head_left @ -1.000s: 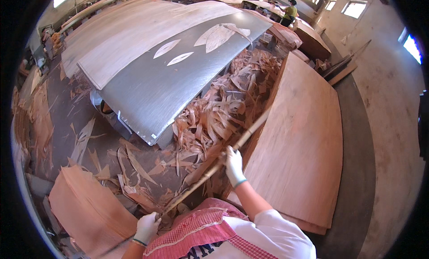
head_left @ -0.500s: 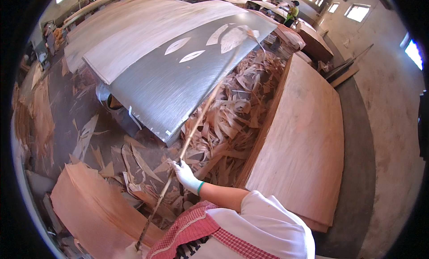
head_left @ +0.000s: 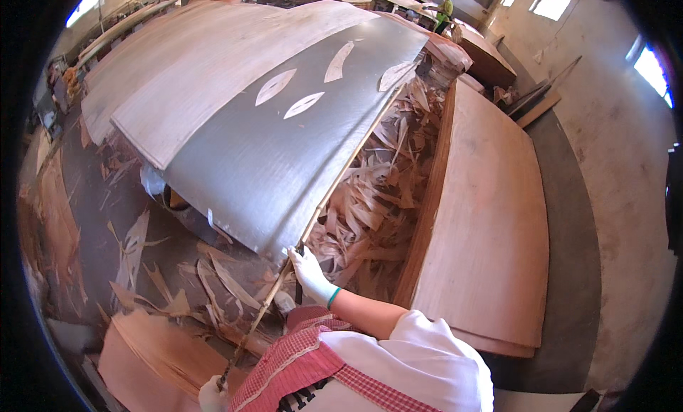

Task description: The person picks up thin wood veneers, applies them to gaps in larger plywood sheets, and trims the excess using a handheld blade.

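Observation:
A long thin wooden strip (head_left: 260, 316) runs from the lower left up along the right edge of a big grey sheet (head_left: 284, 156). My right hand (head_left: 309, 270), in a white glove, grips the strip at the grey sheet's near corner. My left hand (head_left: 212, 396), also gloved, holds the strip's lower end at the bottom edge of the view and is mostly cut off. Pale leaf-shaped patches (head_left: 284, 85) lie on the grey sheet, and a light veneer sheet (head_left: 213, 71) covers its far left part.
A heap of veneer scraps (head_left: 370, 213) fills the gap between the grey sheet and a tall stack of reddish boards (head_left: 484, 220) on the right. Curved veneer sheets (head_left: 156, 362) lie at the lower left. Another person in green (head_left: 445, 7) works far back.
The strip has swung left from beside the board stack to lie along the grey sheet's edge. My right hand moved left with it to the sheet's near corner.

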`<state>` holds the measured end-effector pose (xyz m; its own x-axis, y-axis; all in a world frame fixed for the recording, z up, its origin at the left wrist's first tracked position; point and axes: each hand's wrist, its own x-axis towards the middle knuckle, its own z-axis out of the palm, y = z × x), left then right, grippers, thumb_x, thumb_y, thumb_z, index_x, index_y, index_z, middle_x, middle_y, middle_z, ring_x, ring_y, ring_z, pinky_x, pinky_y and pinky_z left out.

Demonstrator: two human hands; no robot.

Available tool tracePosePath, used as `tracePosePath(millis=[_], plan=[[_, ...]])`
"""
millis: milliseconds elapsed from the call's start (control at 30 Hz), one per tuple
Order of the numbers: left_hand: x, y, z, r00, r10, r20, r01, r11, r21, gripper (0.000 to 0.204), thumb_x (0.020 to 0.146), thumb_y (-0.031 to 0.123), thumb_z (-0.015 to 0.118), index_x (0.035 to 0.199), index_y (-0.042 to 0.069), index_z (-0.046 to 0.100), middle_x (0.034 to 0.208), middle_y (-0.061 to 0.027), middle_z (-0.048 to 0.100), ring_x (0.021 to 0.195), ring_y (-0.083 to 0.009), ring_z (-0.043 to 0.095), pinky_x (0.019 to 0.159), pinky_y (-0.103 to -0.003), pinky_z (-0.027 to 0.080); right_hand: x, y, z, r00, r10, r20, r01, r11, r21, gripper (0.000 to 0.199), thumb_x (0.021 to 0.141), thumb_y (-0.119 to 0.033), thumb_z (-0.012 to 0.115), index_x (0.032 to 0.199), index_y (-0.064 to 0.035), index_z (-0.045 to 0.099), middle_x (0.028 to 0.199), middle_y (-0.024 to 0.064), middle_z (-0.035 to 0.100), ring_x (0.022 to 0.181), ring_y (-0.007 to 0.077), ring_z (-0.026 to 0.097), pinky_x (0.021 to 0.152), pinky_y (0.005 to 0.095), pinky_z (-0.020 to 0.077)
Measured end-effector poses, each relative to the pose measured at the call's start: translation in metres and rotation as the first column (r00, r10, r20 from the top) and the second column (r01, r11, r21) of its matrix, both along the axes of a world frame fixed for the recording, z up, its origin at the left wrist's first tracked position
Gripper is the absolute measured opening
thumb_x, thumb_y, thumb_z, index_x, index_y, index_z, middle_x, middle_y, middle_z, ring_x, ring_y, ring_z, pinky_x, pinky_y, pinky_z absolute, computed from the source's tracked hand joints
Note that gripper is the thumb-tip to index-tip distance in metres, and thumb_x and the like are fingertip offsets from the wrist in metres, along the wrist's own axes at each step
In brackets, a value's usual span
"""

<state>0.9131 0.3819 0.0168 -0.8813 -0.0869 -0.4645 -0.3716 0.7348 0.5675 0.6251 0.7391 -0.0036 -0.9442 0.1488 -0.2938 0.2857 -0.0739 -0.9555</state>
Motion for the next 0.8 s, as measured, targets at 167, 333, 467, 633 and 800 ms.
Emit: tracePosePath(millis=[167,333,467,633,800], plan=[[-0.123,-0.001,0.065,1.000,-0.024,0.002,0.024,0.994,-0.102,0.020,0.085,0.018,0.064,0.098,0.003,0.063,0.074,-0.0101,0.059,0.065,-0.0211,0.056,0.066,-0.030,0.047,-0.083,-0.012,0.018,0.991,-0.049,0.123,0.052,0.998,-0.027,0.030,0.099,-0.037,0.048,0.095,-0.0087,0.055,0.077,0.0026,0.062,0.063,0.0125,0.060,0.051,0.0238,0.0424],[-0.194,-0.037,0.090,0.973,-0.227,-0.029,0.224,0.970,-0.090,0.023,0.086,0.020,0.063,0.100,0.002,0.061,0.076,-0.0120,0.059,0.066,-0.0175,0.055,0.065,-0.032,0.046,-0.192,-0.008,0.021,0.948,-0.313,-0.052,0.284,0.910,-0.301,0.029,0.100,-0.035,0.049,0.101,-0.0076,0.056,0.076,0.0039,0.061,0.066,0.0155,0.063,0.056,0.0262,0.0475],[-0.226,-0.097,0.075,0.955,-0.285,0.078,0.289,0.956,-0.043,0.022,0.087,0.020,0.062,0.098,0.001,0.059,0.075,-0.0141,0.060,0.066,-0.0213,0.056,0.065,-0.034,0.046,-0.232,0.037,0.027,0.829,-0.556,-0.060,0.470,0.752,-0.462,0.028,0.098,-0.032,0.052,0.107,-0.0054,0.055,0.079,0.0075,0.062,0.069,0.0180,0.063,0.061,0.0307,0.0519],[-0.306,-0.119,0.044,0.926,-0.377,0.034,0.377,0.926,0.000,0.021,0.088,0.019,0.061,0.094,-0.001,0.057,0.074,-0.0168,0.061,0.066,-0.0260,0.057,0.065,-0.037,0.047,-0.170,-0.032,0.020,0.863,-0.481,-0.157,0.419,0.853,-0.310,0.023,0.098,-0.020,0.048,0.114,-0.0043,0.048,0.091,0.0130,0.066,0.070,0.0235,0.067,0.054,0.0320,0.0501],[-0.372,0.006,0.071,0.856,-0.516,0.025,0.498,0.838,0.223,0.019,0.090,0.015,0.059,0.098,-0.001,0.056,0.077,-0.0197,0.063,0.067,-0.0313,0.058,0.066,-0.040,0.048,-0.107,-0.142,0.018,0.880,-0.474,-0.028,0.458,0.863,-0.214,0.020,0.096,-0.024,0.051,0.103,-0.0046,0.050,0.078,0.0069,0.059,0.070,0.0173,0.059,0.063,0.0347,0.0497]])
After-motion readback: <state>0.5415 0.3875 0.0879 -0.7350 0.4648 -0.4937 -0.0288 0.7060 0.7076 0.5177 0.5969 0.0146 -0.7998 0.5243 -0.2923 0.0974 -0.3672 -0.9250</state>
